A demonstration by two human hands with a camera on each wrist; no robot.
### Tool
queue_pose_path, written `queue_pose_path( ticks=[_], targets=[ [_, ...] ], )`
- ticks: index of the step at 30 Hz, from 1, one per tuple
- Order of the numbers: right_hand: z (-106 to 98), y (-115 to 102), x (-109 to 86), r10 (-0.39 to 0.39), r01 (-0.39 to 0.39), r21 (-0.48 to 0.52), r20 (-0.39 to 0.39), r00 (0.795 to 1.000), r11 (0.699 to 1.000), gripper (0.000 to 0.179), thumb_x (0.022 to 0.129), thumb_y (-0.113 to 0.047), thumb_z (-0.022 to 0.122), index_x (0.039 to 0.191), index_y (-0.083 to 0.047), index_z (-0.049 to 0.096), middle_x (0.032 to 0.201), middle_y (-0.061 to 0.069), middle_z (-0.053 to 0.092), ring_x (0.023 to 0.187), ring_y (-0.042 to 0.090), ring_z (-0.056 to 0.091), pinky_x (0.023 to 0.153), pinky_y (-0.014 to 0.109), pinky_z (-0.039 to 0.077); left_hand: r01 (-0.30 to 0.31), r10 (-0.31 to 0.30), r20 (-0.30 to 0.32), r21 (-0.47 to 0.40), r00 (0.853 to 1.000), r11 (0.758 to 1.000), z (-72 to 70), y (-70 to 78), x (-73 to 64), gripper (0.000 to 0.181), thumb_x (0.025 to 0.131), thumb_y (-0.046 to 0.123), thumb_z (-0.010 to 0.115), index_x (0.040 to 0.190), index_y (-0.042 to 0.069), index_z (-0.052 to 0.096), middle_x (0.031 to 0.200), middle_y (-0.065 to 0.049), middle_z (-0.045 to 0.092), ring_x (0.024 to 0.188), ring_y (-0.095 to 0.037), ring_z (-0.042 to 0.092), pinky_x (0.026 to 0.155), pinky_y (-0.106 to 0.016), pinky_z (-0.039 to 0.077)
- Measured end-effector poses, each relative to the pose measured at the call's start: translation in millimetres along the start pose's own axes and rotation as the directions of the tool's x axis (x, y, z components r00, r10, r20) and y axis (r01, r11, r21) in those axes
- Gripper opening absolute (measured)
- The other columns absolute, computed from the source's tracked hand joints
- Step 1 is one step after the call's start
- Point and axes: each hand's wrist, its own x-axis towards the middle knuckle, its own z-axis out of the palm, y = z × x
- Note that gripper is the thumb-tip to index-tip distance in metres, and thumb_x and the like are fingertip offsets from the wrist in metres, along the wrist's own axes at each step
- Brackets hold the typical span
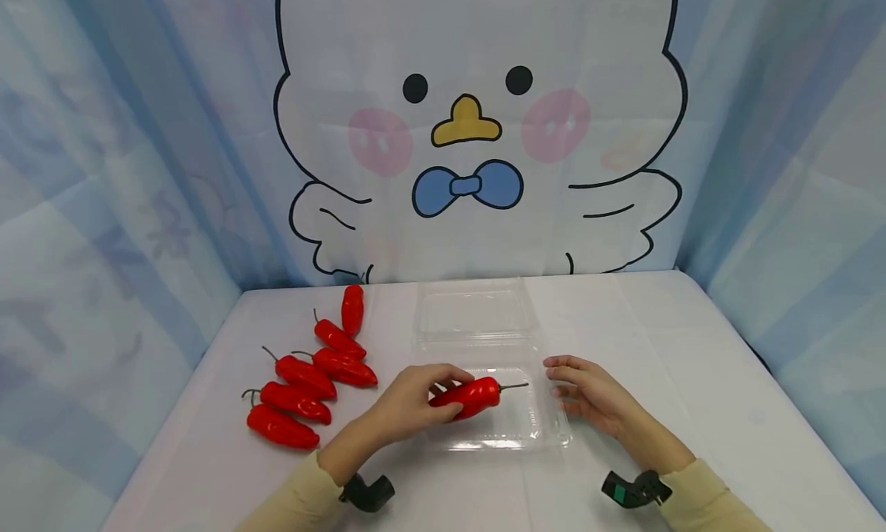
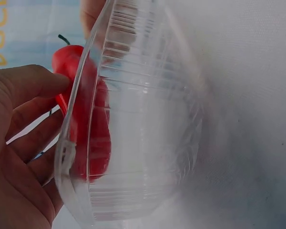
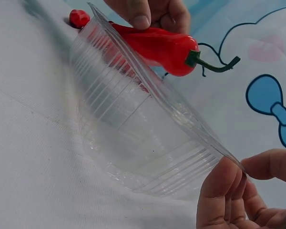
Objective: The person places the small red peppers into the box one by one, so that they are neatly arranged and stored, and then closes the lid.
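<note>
My left hand grips a glossy red chili pepper by its body, its thin stem pointing right. In the head view the pepper overlaps the base of a clear plastic clamshell box; in the left wrist view it shows partly through the box's ribbed wall. Its tapered end is mostly hidden by my left fingers in the head view. At the box's right side, my right hand pinches the rim between thumb and finger, as the right wrist view shows at the box edge.
Several more red peppers lie in a loose group on the white table, left of the box. The box's lid lies opened away from me at the back. A cartoon-printed curtain closes off the far side.
</note>
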Motion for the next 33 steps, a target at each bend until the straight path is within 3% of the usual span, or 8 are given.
queue_pose_path(
  ticks=[16, 33],
  targets=[
    [1, -1, -0.3, -0.001, 0.001, -0.001, 0.002, 1.0, 1.0, 0.04, 0.104, -0.023, 0.06, 0.136, -0.001, 0.048, 0.112, 0.002, 0.056, 0.085, 0.011, 0.058, 0.069, 0.02, 0.057, 0.007, -0.019, 0.09, 0.125, 0.996, 0.992, 8.1, -3.9, 4.1, 0.037, 0.087, 0.023, 0.082, 0.123, 0.023, 0.072, 0.115, 0.004, 0.075, 0.102, -0.01, 0.068, 0.087, -0.023, 0.058],
    [0, -1, 2.0, 0.002, -0.002, -0.012, -0.002, 1.0, 1.0, 0.04, 0.105, -0.023, 0.059, 0.136, -0.001, 0.048, 0.111, 0.002, 0.056, 0.085, 0.012, 0.057, 0.068, 0.021, 0.056, -0.013, -0.012, 0.154, 0.158, 0.988, 0.987, 10.4, -6.6, 5.7, 0.028, 0.089, 0.023, 0.08, 0.116, 0.025, 0.074, 0.108, 0.01, 0.075, 0.096, -0.002, 0.065, 0.087, -0.021, 0.056]
  ],
)
